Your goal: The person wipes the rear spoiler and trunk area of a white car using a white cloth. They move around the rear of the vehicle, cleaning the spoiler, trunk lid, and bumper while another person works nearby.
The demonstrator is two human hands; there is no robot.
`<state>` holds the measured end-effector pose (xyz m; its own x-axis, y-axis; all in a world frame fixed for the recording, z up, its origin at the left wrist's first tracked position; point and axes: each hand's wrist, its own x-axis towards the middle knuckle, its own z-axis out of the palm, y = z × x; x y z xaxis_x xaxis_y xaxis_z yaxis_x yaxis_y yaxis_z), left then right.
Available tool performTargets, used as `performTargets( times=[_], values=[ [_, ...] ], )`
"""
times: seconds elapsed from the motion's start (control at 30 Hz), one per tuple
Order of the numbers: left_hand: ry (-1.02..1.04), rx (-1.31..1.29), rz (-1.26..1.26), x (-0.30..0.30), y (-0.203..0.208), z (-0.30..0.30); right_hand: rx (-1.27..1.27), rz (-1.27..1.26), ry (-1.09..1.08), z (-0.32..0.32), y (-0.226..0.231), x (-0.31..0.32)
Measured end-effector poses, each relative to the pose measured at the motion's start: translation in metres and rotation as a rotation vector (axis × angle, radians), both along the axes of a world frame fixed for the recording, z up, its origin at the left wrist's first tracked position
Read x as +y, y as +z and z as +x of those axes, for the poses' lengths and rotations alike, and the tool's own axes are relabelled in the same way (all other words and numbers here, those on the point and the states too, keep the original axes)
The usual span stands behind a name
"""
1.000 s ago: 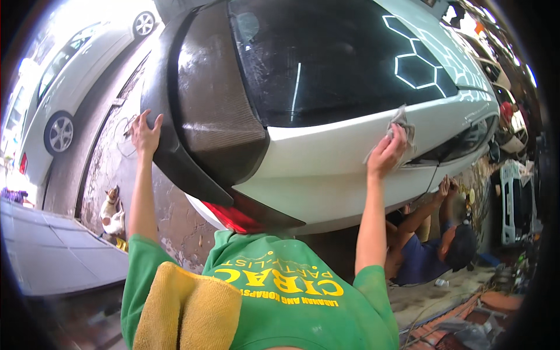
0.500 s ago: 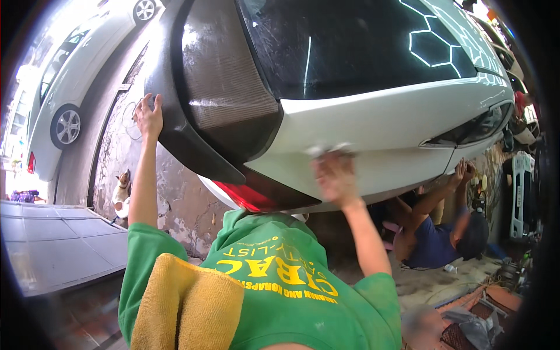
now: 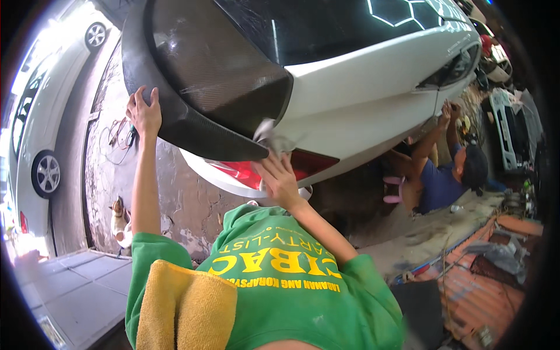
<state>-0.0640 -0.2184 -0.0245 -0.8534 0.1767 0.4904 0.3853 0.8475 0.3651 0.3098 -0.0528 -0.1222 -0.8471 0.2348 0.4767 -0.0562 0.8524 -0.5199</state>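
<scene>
My left hand point(image 3: 144, 114) rests with spread fingers on the edge of a dark spoiler point(image 3: 184, 121) at the back of a white car point(image 3: 356, 84). My right hand point(image 3: 281, 182) is at the red tail light point(image 3: 314, 164), close to the spoiler's near tip. It has hold of a whitish cloth point(image 3: 268, 135), which is smeared by motion and shows beyond the fingertips. Left of the cloth lies the brown, carbon-patterned boot lid point(image 3: 216, 64). A yellow towel point(image 3: 186, 306) hangs over my left shoulder.
To the right, a person in a dark blue shirt point(image 3: 440, 184) works low against the car's side. A dog point(image 3: 119, 221) and coiled cables point(image 3: 121, 140) are on the ground at left. Another white car point(image 3: 58, 108) stands farther left. A loose bumper point(image 3: 506, 128) is at far right.
My right hand has swept left with the cloth, from the white side panel to the tail light and spoiler tip. My left hand stays on the spoiler. The view has shifted.
</scene>
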Motion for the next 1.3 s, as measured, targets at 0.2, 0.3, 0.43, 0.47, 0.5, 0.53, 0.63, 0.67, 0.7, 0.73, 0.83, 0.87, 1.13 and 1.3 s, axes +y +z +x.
performTargets(
  times=[0.2, 0.3, 0.43, 0.47, 0.5, 0.53, 0.63, 0.67, 0.7, 0.73, 0.83, 0.87, 1.13, 1.3],
  values=[
    [-0.041, 0.004, 0.026, 0.008, -0.002, 0.007, -0.085, -0.738, -0.052, 0.094, -0.051, -0.058],
    [-0.047, -0.031, 0.030, 0.022, 0.004, 0.021, 0.193, -1.173, -0.719, 0.150, -0.101, -0.062],
    [-0.103, 0.113, -0.013, -0.002, -0.014, 0.001, 0.570, -1.330, -0.761, 0.164, -0.047, -0.030],
    [-0.067, 0.019, 0.003, 0.002, 0.000, 0.016, 0.655, -1.335, -0.689, 0.157, -0.026, -0.025],
    [-0.079, 0.047, -0.006, 0.000, -0.006, 0.009, 0.709, -1.286, -0.656, 0.146, -0.012, -0.022],
    [-0.084, 0.033, -0.007, 0.000, -0.005, 0.007, 0.759, -1.239, -0.621, 0.129, 0.002, -0.021],
    [-0.097, 0.024, -0.002, 0.007, -0.007, 0.002, 0.650, -1.199, -0.504, 0.071, 0.017, -0.037],
    [-0.084, 0.029, -0.025, 0.006, -0.009, -0.003, 0.618, -1.214, -0.430, 0.046, 0.012, -0.044],
    [-0.077, 0.037, -0.036, 0.010, -0.011, -0.008, 0.372, -0.482, -0.507, 0.024, -0.015, -0.041],
    [-0.096, -0.026, -0.016, 0.011, -0.004, -0.001, -0.184, -0.217, -0.633, 0.008, -0.019, -0.050],
    [-0.061, 0.049, -0.053, -0.008, -0.018, -0.021, -0.184, -0.121, -0.723, -0.009, -0.008, -0.032],
    [-0.066, 0.011, -0.037, -0.008, -0.018, -0.022, -0.180, -0.108, -0.761, -0.010, -0.008, -0.017],
    [0.103, -0.027, -0.182, -0.015, -0.005, -0.013, -0.036, -0.214, -1.035, 0.010, 0.004, 0.243],
    [0.265, 0.002, -0.266, -0.027, -0.007, -0.024, -0.005, -0.359, -1.202, 0.061, -0.021, 0.419]
  ],
)
